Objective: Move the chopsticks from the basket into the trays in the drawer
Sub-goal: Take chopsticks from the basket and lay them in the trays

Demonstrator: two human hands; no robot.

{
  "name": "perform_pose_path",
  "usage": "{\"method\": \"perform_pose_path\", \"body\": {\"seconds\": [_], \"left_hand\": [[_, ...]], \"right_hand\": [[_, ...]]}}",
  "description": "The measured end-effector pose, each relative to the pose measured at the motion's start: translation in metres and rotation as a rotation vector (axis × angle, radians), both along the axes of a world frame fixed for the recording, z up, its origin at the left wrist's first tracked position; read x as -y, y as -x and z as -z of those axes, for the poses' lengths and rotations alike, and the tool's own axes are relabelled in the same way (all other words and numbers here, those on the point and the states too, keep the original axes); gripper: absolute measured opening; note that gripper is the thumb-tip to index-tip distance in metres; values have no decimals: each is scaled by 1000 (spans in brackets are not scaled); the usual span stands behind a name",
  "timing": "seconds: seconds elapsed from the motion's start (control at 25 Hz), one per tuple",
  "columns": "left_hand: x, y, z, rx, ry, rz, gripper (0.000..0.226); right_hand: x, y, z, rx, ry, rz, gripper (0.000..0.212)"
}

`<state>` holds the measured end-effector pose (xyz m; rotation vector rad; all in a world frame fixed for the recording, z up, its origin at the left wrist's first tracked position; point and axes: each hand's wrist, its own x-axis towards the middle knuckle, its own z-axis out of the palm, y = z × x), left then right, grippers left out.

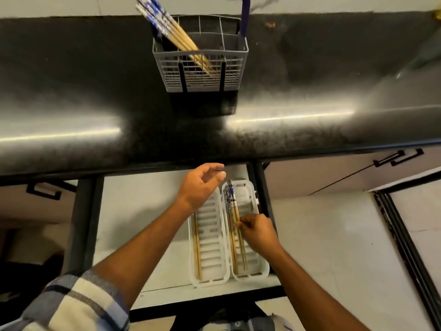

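Note:
A grey wire basket (202, 75) stands on the black counter and holds several wooden chopsticks with blue-patterned tops (167, 27) leaning to the left. Below, the open drawer (143, 211) holds two white slotted trays side by side. The left tray (212, 247) has chopsticks (197, 249) along its left edge. The right tray (250, 199) holds a few chopsticks (233, 211). My right hand (257, 232) pinches those chopsticks at their middle. My left hand (202, 185) hovers over the top of the left tray, fingers loosely curled and holding nothing.
The glossy black counter (95, 103) overhangs the back of the drawer. White cabinet doors with black handles (401, 157) flank the drawer. A black-framed door (405, 247) is at the right. The drawer's left half is bare white bottom.

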<state>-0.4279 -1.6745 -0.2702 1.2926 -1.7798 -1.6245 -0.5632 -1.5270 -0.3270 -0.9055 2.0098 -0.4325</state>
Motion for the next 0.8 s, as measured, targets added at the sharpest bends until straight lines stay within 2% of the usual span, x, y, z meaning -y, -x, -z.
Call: {"method": "perform_pose_path", "body": {"seconds": [0.12, 0.28, 0.36, 0.56, 0.68, 0.8], "left_hand": [[-5, -7, 8, 5, -14, -62, 21], [-4, -11, 10, -13, -44, -121, 22], [-4, -13, 9, -3, -37, -137, 23], [-1, -18, 10, 10, -16, -193, 25], [0, -18, 10, -26, -46, -212, 19], [-1, -15, 11, -60, -76, -217, 19]], "right_hand": [[3, -13, 14, -129, -84, 54, 36], [9, -27, 29, -204, -156, 9, 16], [9, -30, 34, -213, -162, -21, 14], [12, -29, 35, -129, -140, 110, 21], [12, -30, 38, -147, -139, 149, 14], [9, -28, 38, -179, -141, 139, 16]]}}
